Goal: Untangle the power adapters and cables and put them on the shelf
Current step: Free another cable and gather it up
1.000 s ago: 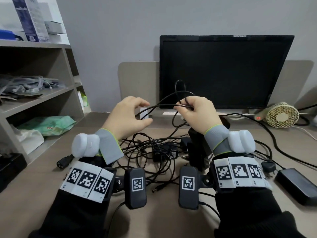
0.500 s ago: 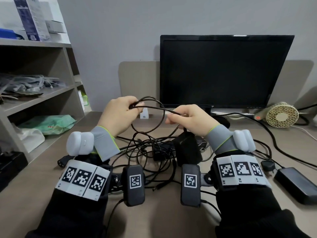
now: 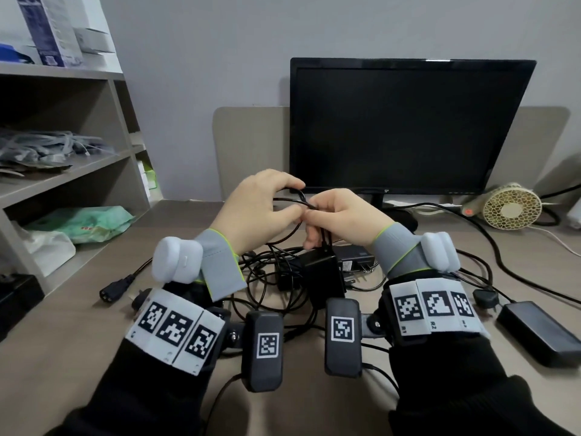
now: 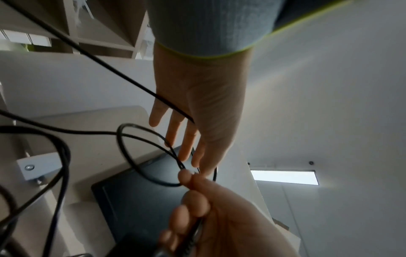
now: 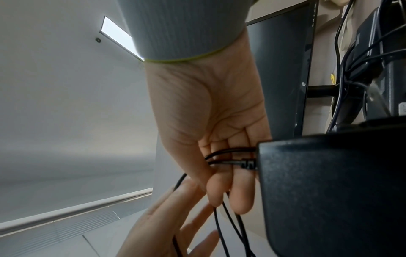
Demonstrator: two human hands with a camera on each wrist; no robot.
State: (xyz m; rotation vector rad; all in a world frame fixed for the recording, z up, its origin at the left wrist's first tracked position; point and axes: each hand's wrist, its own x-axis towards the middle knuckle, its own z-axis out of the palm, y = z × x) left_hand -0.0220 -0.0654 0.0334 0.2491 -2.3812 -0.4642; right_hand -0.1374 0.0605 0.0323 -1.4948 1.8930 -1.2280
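My left hand (image 3: 297, 198) and right hand (image 3: 311, 220) meet above the desk in front of the monitor. Both hold the same thin black cable (image 3: 290, 201), gathered into loops. The left thumb and forefinger pinch one loop (image 4: 140, 156). The right hand (image 5: 228, 193) has its fingers curled round several strands, and a black power adapter (image 3: 323, 275) hangs from them just under the hand (image 5: 329, 191). Under both wrists a tangle of black cables (image 3: 270, 287) and another adapter (image 3: 352, 254) lie on the desk. The grey shelf (image 3: 78, 171) stands to the left.
A long black adapter (image 3: 540, 333) with a plug (image 3: 485, 298) lies at the right of the desk. A power connector (image 3: 114, 291) lies at the left. The monitor (image 3: 408, 127) stands behind the hands, a small fan (image 3: 511, 206) to its right. Bags and boxes sit on the shelf boards.
My hands have come together. The left hand has carried its cable loop rightward to the right hand, and the open loop between them has closed into a small bundle.
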